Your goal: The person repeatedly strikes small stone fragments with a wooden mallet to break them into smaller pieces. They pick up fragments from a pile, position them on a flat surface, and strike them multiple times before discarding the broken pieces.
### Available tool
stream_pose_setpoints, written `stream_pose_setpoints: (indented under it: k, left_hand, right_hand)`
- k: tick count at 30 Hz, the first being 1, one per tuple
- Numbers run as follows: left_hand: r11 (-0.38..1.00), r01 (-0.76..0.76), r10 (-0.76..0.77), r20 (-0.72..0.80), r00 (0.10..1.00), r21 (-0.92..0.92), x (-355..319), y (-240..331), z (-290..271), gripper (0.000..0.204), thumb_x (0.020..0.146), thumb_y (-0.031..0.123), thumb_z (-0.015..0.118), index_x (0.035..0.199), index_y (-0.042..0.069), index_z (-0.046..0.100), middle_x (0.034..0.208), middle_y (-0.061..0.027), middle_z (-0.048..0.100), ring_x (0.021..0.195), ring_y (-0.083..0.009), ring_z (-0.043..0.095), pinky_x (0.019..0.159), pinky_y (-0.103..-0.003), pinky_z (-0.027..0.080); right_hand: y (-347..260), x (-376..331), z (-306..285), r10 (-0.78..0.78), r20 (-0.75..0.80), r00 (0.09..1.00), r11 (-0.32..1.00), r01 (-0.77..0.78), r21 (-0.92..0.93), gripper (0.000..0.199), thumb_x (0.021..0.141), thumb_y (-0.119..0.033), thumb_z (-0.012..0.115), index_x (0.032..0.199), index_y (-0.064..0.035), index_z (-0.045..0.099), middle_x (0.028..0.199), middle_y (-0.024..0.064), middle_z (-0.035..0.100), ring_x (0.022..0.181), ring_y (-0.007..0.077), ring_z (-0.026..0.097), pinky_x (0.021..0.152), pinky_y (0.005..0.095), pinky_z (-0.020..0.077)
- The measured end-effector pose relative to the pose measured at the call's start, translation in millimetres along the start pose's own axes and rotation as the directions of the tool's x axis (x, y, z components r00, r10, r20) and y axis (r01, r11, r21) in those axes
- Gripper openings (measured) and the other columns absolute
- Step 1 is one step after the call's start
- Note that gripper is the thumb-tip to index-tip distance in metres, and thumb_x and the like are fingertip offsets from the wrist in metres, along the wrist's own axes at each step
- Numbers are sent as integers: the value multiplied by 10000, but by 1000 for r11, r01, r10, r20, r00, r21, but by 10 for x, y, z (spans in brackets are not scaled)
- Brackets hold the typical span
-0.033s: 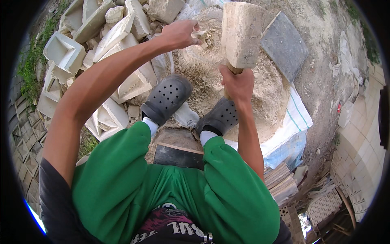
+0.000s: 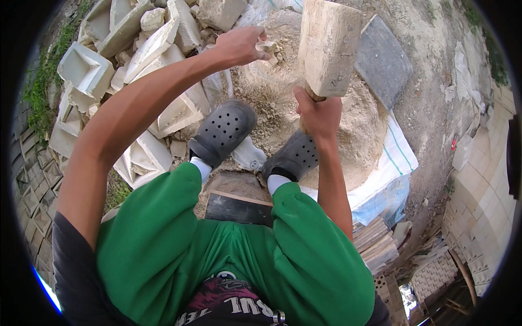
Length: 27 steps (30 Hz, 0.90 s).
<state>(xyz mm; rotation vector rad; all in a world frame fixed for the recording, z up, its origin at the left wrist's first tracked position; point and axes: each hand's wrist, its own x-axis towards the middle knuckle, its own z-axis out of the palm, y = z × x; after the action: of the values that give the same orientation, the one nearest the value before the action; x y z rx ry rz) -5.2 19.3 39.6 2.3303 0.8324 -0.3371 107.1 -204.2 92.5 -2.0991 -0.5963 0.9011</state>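
The right hand (image 2: 321, 115) is clamped round the handle of one wooden mallet (image 2: 330, 49), its block head showing against the right side of one pale rubble heap (image 2: 360, 133) on a white sheet (image 2: 396, 155). The left hand (image 2: 242, 46) has thumb and fingers bent about one small pale chunk (image 2: 266, 48) towards the sheet's far edge (whether they grip it, I cannot tell). Two grey clogs (image 2: 227, 130) stand at the heap's near side; one dark square slab (image 2: 384, 64) lies by the sheet's right edge.

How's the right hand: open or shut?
Shut: the right hand wraps around the handle of the wooden mallet, near its head.
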Motion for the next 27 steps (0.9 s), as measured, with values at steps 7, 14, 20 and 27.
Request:
stream_pose_setpoints:
  k: [7,14,20,27]
  left_hand:
    - [1000,-19,19,-20,1000,-8,55,127,-32,637,786,498,811,1230,76,636,1133,-148,691,1082,-316,662,908,-431,516]
    - [996,-43,41,-41,998,-73,48,15,-8,644,767,468,837,1197,30,642,1091,-181,697,1045,-334,672,889,-434,520]
    - [985,-45,31,-81,996,-168,0,47,-21,610,761,403,863,1165,-1,651,1059,-203,713,980,-317,702,860,-405,538]
    - [977,-34,9,-119,993,-212,-25,18,81,608,776,412,858,1156,-15,651,1057,-203,730,966,-297,716,851,-386,547]
  right_hand:
    - [378,122,242,173,93,981,980,-181,85,343,793,-227,716,984,57,686,789,194,730,724,303,736,698,411,559]
    - [133,72,54,52,18,999,998,-51,-24,369,789,-245,723,984,67,698,800,204,738,741,307,749,682,398,561]
    - [88,96,178,-36,3,999,999,36,16,358,784,-239,716,1000,46,717,878,246,736,867,367,745,757,429,565]
    - [107,197,21,152,66,986,980,-142,-143,495,737,-307,724,1071,57,700,918,267,733,896,394,735,799,436,568]
